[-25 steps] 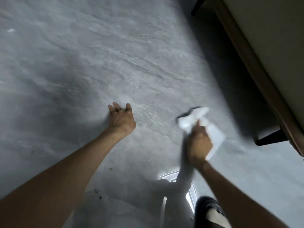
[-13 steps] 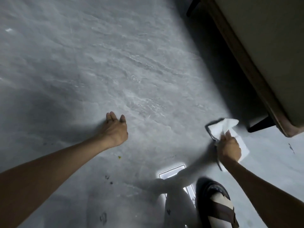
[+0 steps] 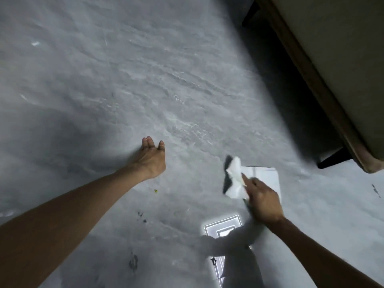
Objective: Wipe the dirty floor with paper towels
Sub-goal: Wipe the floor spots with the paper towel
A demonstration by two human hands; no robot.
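Half a second on, my left hand (image 3: 152, 156) hovers much where it was above the grey floor (image 3: 124, 90), fingers straight and holding nothing, dark smudges (image 3: 142, 217) on the floor nearer me. Further right, my right hand (image 3: 262, 201) has dragged the white paper towel (image 3: 234, 181) leftward, away from the furniture leg (image 3: 332, 160), with its fingers curled on the towel's crumpled end.
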